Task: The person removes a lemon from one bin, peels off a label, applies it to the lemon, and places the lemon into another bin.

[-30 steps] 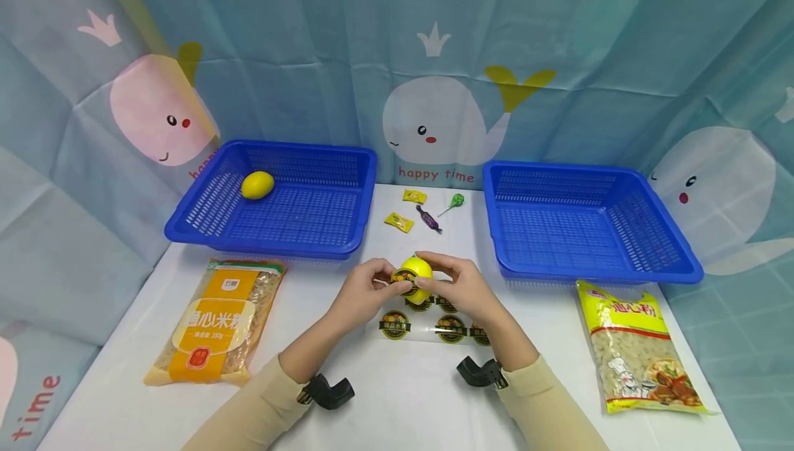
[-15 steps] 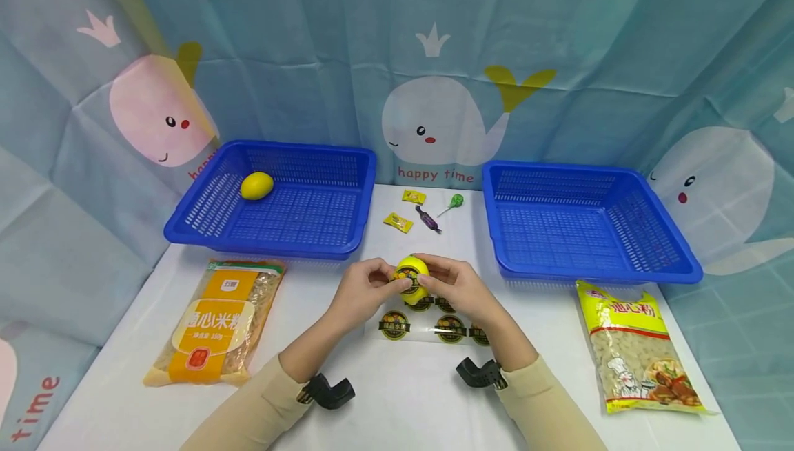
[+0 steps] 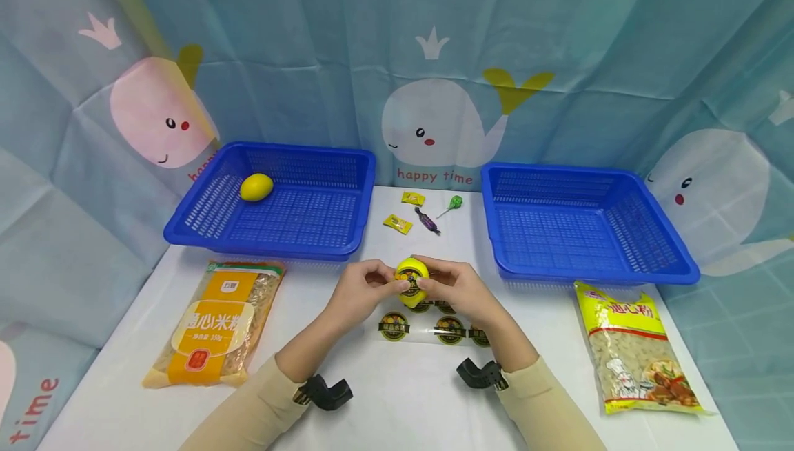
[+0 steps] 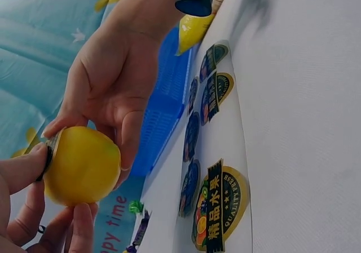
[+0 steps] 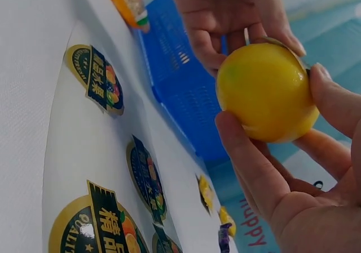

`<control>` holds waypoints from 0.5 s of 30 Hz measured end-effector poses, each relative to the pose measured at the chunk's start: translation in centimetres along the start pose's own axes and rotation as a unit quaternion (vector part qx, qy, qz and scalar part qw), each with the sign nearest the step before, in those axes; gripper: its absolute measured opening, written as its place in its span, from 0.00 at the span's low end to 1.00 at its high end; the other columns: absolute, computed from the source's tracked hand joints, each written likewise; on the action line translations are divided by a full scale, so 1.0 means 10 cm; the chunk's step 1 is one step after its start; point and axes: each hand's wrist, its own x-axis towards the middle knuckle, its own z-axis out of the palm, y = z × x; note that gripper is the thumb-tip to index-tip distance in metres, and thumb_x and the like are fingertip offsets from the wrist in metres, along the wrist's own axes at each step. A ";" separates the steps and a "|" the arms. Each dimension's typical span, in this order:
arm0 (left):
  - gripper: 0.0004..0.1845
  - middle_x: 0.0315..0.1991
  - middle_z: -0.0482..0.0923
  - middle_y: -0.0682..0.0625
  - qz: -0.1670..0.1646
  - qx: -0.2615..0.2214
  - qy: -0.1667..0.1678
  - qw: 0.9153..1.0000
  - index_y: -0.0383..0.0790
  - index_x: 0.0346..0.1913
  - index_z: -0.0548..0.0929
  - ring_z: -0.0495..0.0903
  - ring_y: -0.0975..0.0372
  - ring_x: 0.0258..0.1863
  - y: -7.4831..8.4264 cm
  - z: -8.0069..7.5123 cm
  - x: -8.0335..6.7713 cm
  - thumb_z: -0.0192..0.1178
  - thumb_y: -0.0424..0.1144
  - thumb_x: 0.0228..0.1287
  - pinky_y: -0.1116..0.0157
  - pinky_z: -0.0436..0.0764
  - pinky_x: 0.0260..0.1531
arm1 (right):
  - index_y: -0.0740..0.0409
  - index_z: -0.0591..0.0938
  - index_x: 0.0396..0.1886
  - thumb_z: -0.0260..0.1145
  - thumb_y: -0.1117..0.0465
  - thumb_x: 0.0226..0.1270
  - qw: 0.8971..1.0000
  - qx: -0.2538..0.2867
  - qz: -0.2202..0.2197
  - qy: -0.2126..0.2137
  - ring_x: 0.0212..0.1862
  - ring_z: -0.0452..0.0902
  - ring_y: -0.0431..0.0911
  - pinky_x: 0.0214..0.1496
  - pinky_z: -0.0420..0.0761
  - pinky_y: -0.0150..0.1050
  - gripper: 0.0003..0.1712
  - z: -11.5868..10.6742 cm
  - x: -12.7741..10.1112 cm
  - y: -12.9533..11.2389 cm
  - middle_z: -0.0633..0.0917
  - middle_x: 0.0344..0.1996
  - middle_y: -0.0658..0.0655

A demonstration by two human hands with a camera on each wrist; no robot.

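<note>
A yellow lemon is held between both hands above the middle of the table. On its near face lies a round black-and-gold fruit label, with both thumbs pressing on it. My left hand grips the lemon's left side, and my right hand has its fingers curled round the right side. In the left wrist view the lemon shows its plain side, the label edge-on under a thumb. Beneath the hands a clear label sheet with several matching labels lies on the table, partly hidden.
A blue basket at the back left holds another lemon; a second blue basket stands right. Yellow candies, a purple candy and a green lollipop lie between. Pasta bags flank the arms.
The lemon has turned slightly in the hands, and its label has shifted rightward to face the head camera more squarely. Both hands keep their grip and have hardly moved.
</note>
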 end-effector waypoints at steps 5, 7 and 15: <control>0.13 0.36 0.84 0.48 -0.001 -0.014 -0.003 1.000 0.39 0.32 0.84 0.82 0.60 0.35 -0.01 -0.02 0.01 0.76 0.43 0.57 0.68 0.83 0.39 | 0.57 0.75 0.70 0.64 0.58 0.74 1.000 0.019 -0.008 -0.012 0.53 0.85 0.49 0.51 0.87 0.46 0.27 -0.02 0.00 0.02 0.82 0.61 0.62; 0.13 0.37 0.84 0.48 0.000 -0.020 -0.002 1.000 0.38 0.32 0.84 0.82 0.60 0.36 -0.01 -0.02 0.01 0.76 0.43 0.57 0.68 0.83 0.40 | 0.58 0.74 0.70 0.63 0.59 0.75 0.999 0.029 -0.016 -0.019 0.54 0.85 0.49 0.51 0.86 0.47 0.26 -0.02 0.00 0.03 0.81 0.62 0.63; 0.11 0.39 0.87 0.47 0.003 -0.027 0.007 1.000 0.37 0.32 0.85 0.84 0.59 0.36 -0.02 -0.05 0.01 0.76 0.40 0.56 0.67 0.83 0.39 | 0.64 0.70 0.72 0.60 0.61 0.77 0.997 0.056 -0.032 -0.042 0.55 0.85 0.48 0.53 0.86 0.46 0.28 -0.04 -0.02 0.01 0.79 0.63 0.67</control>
